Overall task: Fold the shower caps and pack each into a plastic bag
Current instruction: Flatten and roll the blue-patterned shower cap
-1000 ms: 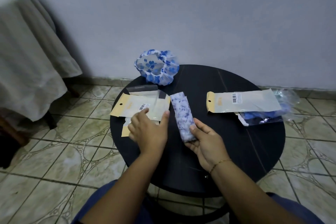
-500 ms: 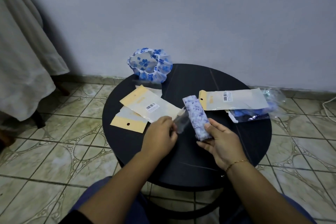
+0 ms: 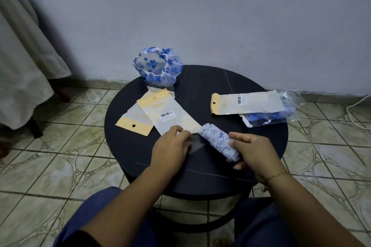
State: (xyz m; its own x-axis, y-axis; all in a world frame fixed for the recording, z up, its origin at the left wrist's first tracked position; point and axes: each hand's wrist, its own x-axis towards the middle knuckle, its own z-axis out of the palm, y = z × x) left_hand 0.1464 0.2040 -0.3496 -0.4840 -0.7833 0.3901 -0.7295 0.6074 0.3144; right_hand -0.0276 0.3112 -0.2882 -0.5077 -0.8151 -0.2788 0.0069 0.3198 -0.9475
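Observation:
My right hand [image 3: 255, 150] grips a folded white shower cap with a blue pattern [image 3: 217, 141], rolled into a short bundle just above the round black table [image 3: 220, 176]. Its far end sits at the open mouth of a plastic bag with a tan header and barcode [image 3: 166, 114], which my left hand [image 3: 170, 149] pinches at the clear flap. An unfolded cap with blue flowers [image 3: 157, 68] stands at the table's far edge.
A second empty bag [image 3: 134, 124] lies under the first on the left. On the right lie another bag [image 3: 247, 103] and a packed blue cap in plastic [image 3: 269, 118]. A cloth-draped piece of furniture [image 3: 22, 66] stands at left on the tiled floor.
My left hand took hold of the bag's open end and drew it nearer. My right hand brought the folded cap down and turned its tip toward the bag's mouth.

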